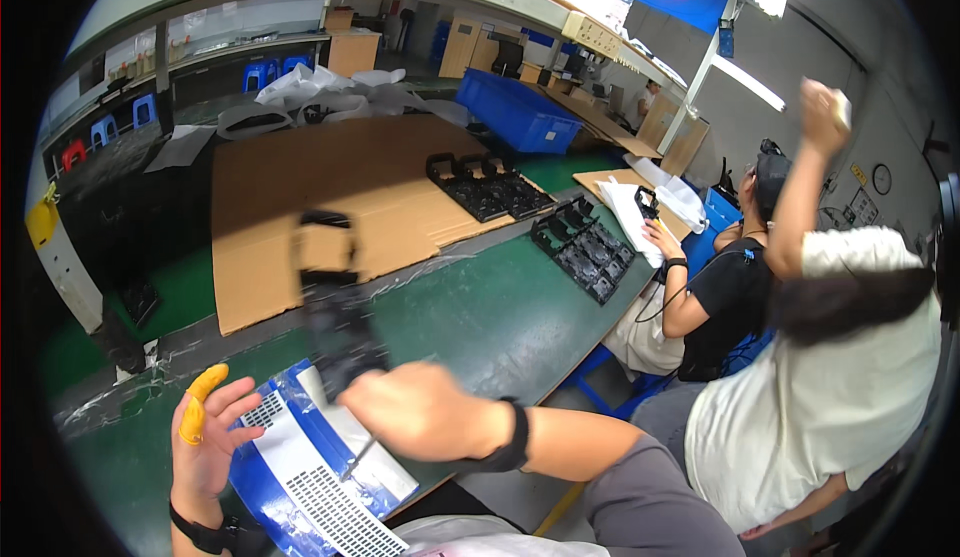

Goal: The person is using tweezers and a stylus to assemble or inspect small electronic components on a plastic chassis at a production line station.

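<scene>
My right hand point(425, 412) is closed on a black plastic frame part point(340, 327), blurred by motion, raised over the bench. Below that hand a thin pointed metal tool point(359, 459) sticks out, perhaps tweezers. My left hand point(208, 447) is held up, fingers apart and holding nothing, with yellow finger cots point(205, 385) on it. Between my hands lies a white sheet with rows of small black stickers point(325, 492), on a blue glossy backing point(262, 502).
Brown cardboard point(290, 197) covers part of the green bench point(450, 302). Black frame parts stand in groups on the cardboard point(485, 189) and bench point(588, 252). Behind is a blue crate point(515, 109). At right sit a person in black point(735, 287) and one in white point(810, 387), arm raised.
</scene>
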`<state>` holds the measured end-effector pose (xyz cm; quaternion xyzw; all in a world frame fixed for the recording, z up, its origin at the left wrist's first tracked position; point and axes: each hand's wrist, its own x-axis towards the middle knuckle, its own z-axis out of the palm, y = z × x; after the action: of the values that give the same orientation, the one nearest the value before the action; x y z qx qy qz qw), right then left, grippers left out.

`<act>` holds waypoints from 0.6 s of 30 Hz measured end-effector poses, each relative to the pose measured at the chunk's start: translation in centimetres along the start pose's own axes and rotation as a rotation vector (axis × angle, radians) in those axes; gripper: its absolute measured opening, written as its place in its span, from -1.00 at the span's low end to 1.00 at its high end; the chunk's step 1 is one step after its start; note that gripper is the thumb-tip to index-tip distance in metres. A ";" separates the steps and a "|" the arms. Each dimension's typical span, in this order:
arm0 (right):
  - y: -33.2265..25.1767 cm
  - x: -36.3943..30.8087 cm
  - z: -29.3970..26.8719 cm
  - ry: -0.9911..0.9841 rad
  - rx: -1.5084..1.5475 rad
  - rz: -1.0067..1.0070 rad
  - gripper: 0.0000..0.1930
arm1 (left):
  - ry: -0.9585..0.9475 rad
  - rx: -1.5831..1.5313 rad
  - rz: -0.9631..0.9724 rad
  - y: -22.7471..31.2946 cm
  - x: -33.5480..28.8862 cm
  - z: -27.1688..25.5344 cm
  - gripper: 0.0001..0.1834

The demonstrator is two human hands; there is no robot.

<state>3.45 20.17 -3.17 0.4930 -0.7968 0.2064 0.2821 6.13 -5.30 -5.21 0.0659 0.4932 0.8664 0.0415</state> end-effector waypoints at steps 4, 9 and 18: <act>-5.3 4.0 5.9 -0.048 0.125 -0.304 -0.74 | 0.215 0.062 0.132 -0.7 -0.4 -0.4 -0.61; -4.3 6.8 7.3 0.256 0.507 -0.094 -0.79 | 0.324 -0.030 0.207 0.5 0.6 -4.4 -0.53; 0.2 6.5 11.5 -0.055 1.413 1.142 -0.77 | 0.434 -0.347 0.280 3.9 -0.9 -5.8 -0.72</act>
<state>-1.85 8.94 -7.62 0.0862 -0.6143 0.7435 -0.2501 6.11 -12.31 -4.82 -0.0615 0.3214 0.9288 -0.1738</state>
